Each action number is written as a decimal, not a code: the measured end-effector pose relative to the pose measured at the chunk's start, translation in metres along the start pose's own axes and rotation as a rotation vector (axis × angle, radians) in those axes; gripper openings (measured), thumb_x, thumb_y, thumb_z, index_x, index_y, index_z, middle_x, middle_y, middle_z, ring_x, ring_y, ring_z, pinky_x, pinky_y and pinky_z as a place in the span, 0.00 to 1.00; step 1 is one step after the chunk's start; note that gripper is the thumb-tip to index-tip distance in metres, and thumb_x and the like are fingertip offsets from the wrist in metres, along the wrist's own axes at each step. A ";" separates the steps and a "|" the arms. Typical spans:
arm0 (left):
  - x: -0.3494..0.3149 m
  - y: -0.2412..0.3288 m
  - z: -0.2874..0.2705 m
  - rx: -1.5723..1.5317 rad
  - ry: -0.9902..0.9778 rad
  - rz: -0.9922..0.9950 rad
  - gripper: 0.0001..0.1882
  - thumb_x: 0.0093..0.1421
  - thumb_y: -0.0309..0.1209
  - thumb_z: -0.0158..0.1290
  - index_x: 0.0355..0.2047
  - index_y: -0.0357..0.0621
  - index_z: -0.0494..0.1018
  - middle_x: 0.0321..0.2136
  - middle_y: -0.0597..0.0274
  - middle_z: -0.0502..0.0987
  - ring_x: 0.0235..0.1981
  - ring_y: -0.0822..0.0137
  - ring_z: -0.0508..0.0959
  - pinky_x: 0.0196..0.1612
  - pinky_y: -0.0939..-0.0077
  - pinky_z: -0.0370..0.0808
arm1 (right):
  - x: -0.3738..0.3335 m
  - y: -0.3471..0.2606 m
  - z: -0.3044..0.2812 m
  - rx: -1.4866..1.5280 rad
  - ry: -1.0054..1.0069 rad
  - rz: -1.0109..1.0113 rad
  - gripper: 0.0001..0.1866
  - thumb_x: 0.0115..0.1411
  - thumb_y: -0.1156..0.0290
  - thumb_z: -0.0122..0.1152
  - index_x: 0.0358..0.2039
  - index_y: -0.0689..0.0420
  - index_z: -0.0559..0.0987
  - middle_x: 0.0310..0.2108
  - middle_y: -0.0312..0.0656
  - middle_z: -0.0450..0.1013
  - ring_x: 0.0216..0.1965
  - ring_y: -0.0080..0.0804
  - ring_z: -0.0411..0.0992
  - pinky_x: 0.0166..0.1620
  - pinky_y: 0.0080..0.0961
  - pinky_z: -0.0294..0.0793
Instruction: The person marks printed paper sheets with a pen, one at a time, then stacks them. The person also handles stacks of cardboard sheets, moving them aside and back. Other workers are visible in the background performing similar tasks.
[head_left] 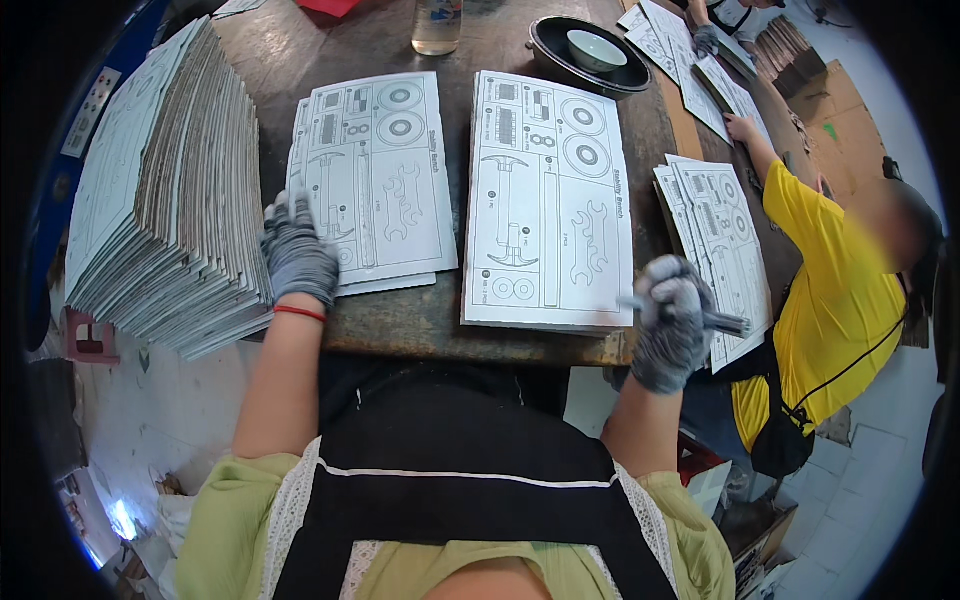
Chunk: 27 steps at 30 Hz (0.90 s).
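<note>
Your left hand (297, 255) wears a grey glove. It lies flat with its fingers (285, 215) spread apart on the lower left corner of a small pile of printed sheets (375, 175). That pile sits on the left part of the dark worktop (420, 315), close to its near edge. The sheets show drawings of tools and round parts.

Your right hand (670, 325), gloved too, is past the near right corner of the worktop. Its fingers (680, 300) are closed tight around a thin grey tool (725, 322) that pokes out to the right.

A second, thicker pile of sheets (548, 200) lies between your hands, right at the near edge, just beside your right hand.

A tall leaning stack of cardboard (160, 200) stands at the left edge. A black dish (590, 55) with a pale bowl (595, 48) in it rests near the far edge, and a clear bottle (437, 25) stands beside it.

A person in a yellow shirt (830, 300) works on your right with more sheets (725, 245).
</note>
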<state>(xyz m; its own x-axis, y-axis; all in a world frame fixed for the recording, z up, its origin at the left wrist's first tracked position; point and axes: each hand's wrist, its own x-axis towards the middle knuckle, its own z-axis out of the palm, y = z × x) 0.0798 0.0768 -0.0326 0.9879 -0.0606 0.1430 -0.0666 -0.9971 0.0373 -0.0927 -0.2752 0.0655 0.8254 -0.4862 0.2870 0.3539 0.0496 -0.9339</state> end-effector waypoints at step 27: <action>-0.057 0.159 -0.027 -0.364 -0.263 0.824 0.49 0.49 0.63 0.49 0.63 0.41 0.54 0.62 0.47 0.56 0.64 0.50 0.55 0.66 0.52 0.42 | 0.028 0.084 0.015 -0.603 -0.402 -0.327 0.16 0.57 0.63 0.58 0.36 0.66 0.77 0.31 0.47 0.77 0.32 0.32 0.76 0.37 0.27 0.75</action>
<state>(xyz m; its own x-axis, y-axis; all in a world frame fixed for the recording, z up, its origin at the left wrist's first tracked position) 0.0088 -0.0767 -0.0077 0.6067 -0.7941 0.0357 -0.7553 -0.5619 0.3375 -0.0333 -0.2710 -0.0017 0.8569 -0.0366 0.5142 0.4017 -0.5777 -0.7105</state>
